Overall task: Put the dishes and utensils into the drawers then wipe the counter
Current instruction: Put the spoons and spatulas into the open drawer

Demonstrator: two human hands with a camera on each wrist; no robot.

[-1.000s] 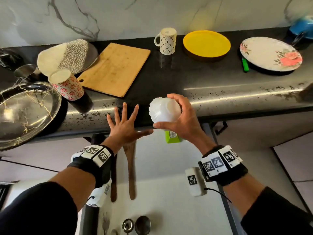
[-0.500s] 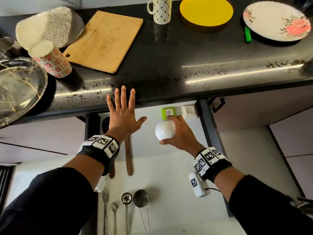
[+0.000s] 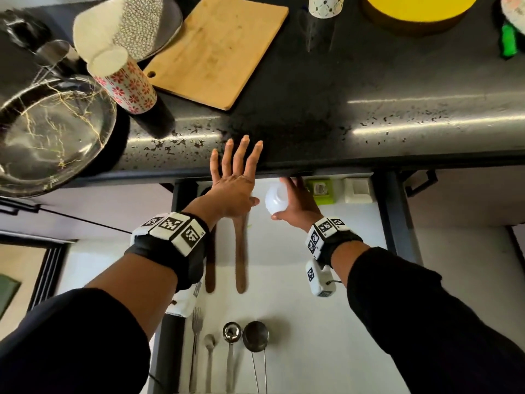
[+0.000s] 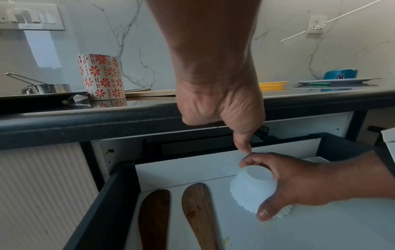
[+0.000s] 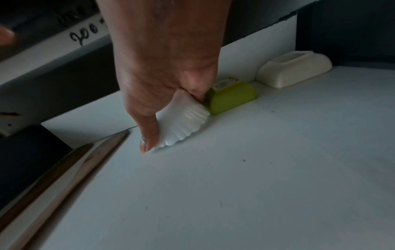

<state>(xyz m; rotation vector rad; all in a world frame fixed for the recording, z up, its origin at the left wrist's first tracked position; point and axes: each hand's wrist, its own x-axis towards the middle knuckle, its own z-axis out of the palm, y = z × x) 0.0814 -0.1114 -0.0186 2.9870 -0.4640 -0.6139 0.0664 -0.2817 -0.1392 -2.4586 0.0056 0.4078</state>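
My right hand [image 3: 295, 203] grips a small white fluted bowl [image 3: 275, 197] [image 4: 252, 187] [image 5: 183, 121], upside down, with its rim on the white floor of the open drawer [image 3: 312, 280] near the back wall. The bowl stands beside an inverted green dish [image 3: 320, 190] [image 5: 232, 98] and an inverted cream dish [image 3: 358, 190] [image 5: 295, 71]. My left hand [image 3: 235, 172] [image 4: 220, 94] is open, fingers spread straight against the black counter's front edge [image 3: 397, 132]. Two wooden spatulas [image 3: 240, 251] [image 4: 198, 213] lie in the drawer at the left.
A fork [image 3: 196, 336], spoon, ladle and strainer [image 3: 255, 336] lie in the drawer's near part. On the counter stand a steel plate [image 3: 48, 135], floral cup [image 3: 125, 83], cutting board [image 3: 218, 49], patterned mug [image 3: 325, 5], yellow plate [image 3: 414, 9] and a green item [image 3: 508, 41].
My right hand has carried the white bowl from counter height down into the drawer, to its back beside the green dish. The left hand has stayed spread at the counter edge.
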